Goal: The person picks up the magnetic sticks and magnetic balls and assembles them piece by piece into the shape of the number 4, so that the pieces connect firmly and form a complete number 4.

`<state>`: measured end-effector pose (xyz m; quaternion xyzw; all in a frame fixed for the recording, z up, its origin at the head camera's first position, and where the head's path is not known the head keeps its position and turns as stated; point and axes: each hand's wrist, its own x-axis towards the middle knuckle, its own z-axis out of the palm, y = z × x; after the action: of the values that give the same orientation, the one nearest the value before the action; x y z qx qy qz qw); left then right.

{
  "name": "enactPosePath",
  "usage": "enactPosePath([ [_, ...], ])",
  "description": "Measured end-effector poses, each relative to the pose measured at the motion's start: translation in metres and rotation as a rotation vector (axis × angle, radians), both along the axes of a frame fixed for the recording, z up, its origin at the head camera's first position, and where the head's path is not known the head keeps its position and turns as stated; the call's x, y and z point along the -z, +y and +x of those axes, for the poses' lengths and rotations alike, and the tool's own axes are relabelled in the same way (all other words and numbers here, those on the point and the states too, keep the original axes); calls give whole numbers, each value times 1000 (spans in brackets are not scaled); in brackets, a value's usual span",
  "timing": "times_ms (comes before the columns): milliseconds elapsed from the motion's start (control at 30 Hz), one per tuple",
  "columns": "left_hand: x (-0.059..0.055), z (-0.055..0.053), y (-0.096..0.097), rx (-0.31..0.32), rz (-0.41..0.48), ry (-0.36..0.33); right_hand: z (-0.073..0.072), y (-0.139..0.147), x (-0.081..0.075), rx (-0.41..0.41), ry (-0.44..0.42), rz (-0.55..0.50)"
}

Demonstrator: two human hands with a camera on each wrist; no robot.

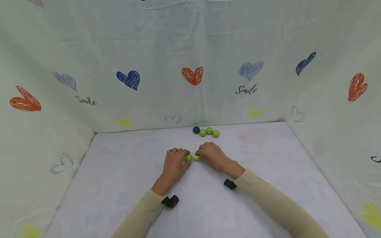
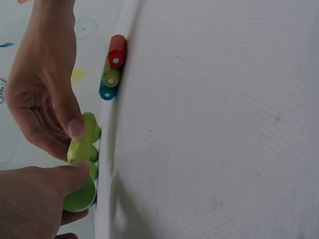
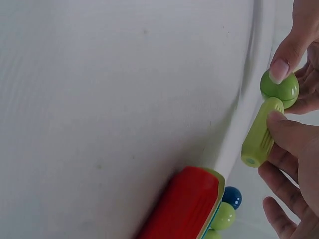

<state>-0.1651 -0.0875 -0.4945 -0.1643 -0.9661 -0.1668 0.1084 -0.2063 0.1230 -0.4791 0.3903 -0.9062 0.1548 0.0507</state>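
My left hand (image 1: 175, 164) pinches a shiny green ball (image 1: 188, 157) between thumb and fingers. Facing it, my right hand (image 1: 213, 155) holds a short yellow-green ribbed rod (image 3: 260, 132) by its side. One end of the rod is right at the ball, and the two overlap in the right wrist view. In that view the rod's other end (image 3: 250, 162), a flat face, points away from the ball. Fingers of both hands are partly hidden behind the pieces they hold.
Beyond the hands, a dark blue ball (image 1: 196, 130) and three green balls (image 1: 209, 131) sit together near the table's back edge. Red (image 2: 117, 50), yellow-green (image 2: 111, 75) and blue rods (image 2: 107, 92) lie side by side. A white cloth with printed hearts (image 1: 192, 76) hangs behind the table (image 1: 125, 158).
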Motion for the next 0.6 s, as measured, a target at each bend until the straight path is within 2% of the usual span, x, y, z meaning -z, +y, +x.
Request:
enactPosePath([
  [167, 2, 3, -1, 20, 20, 37, 2, -4, 1, -1, 7, -3],
  [300, 3, 5, -2, 11, 20, 52, 1, -3, 2, 9, 4, -5],
  [400, 4, 5, -3, -7, 18, 42, -2, 2, 3, 45, 0, -14],
  [600, 4, 5, -7, -48, 19, 9, -16, 18, 0, 153, 53, -6],
])
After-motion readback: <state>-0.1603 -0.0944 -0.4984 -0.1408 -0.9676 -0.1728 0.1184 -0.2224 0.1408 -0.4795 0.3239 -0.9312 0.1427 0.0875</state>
